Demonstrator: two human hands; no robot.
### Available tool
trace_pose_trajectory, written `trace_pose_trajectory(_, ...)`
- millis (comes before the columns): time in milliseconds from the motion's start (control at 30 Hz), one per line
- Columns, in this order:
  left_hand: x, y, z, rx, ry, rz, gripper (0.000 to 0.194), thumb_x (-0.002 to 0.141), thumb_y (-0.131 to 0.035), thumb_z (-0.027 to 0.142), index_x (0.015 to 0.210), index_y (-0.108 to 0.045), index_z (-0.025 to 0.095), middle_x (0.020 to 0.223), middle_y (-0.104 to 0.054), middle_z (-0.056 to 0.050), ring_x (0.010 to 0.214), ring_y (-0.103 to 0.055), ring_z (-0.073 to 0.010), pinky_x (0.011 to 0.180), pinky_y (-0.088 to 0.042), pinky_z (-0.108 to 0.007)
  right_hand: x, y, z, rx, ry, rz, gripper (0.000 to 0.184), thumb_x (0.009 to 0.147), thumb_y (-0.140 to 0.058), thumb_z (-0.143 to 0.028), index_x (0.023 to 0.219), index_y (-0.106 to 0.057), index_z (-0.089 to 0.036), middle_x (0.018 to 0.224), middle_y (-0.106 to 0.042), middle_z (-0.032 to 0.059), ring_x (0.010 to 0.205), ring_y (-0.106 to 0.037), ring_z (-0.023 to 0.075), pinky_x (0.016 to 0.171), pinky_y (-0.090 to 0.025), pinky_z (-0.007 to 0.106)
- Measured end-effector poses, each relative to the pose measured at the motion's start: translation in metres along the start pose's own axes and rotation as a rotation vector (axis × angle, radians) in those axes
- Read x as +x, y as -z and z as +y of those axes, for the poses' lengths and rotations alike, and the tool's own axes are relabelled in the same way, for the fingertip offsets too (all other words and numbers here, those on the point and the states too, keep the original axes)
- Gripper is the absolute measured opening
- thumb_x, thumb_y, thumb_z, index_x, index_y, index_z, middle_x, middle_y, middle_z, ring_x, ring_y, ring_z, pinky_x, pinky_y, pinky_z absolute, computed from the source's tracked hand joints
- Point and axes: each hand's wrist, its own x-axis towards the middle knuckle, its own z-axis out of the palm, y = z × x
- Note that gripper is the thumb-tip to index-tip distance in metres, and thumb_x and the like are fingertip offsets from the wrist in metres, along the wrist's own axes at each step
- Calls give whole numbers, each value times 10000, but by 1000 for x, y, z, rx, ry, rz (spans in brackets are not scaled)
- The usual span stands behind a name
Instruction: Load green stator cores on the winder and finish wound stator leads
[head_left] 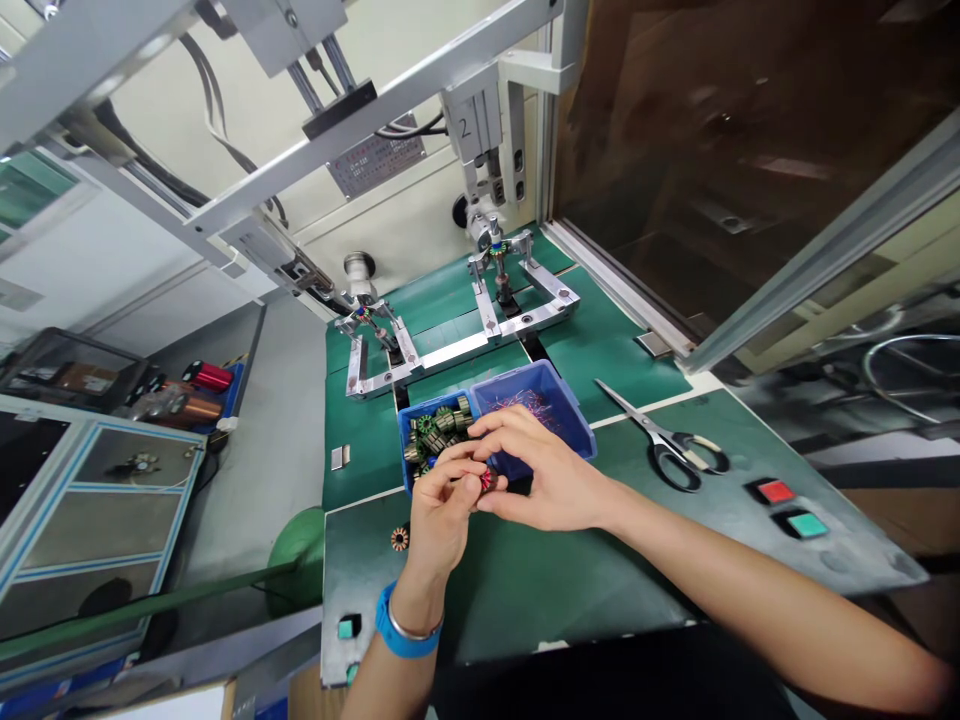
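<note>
Taking the held coil as the clock's centre, a single copper-coloured coil lies on the table at eight o'clock, apart from the rest. At ten to eleven, the left blue box carries a heap of green coils, so much of the batch seems left to handle. The left hand grasps a red coil between thumb and fingers, just in front of the boxes; the work on this one looks under way, though its finer state is hidden. The right hand curls about the same coil, its thumb close below; I cannot tell whether it pinches anything. At one o'clock, the right blue box holds thin wire scraps, which suggests some trimming is done.

Around these, red spools sit off the table between nine and ten, and a green button is between seven and eight. At eleven and twelve, two machine heads each have a coil, the left mounted coil and the right mounted coil, above a metal frame that blocks the table's far side. The hands hide part of both boxes. Towards three, open scissors lie clear of the right hand, with a red button farther out.
</note>
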Motion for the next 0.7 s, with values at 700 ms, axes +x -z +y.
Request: trace_pose_trajectory(700, -3, 3, -3, 54, -54, -21, 110, 895, -723, 257, 994, -767, 240, 1208, -590, -84, 885, -691, -204, 803, -615, -351, 0, 1, 1, 99, -55, -14, 203, 835, -740, -197, 991, -611, -201, 1148, -556, 91, 1084, -489, 296, 920, -389, 472)
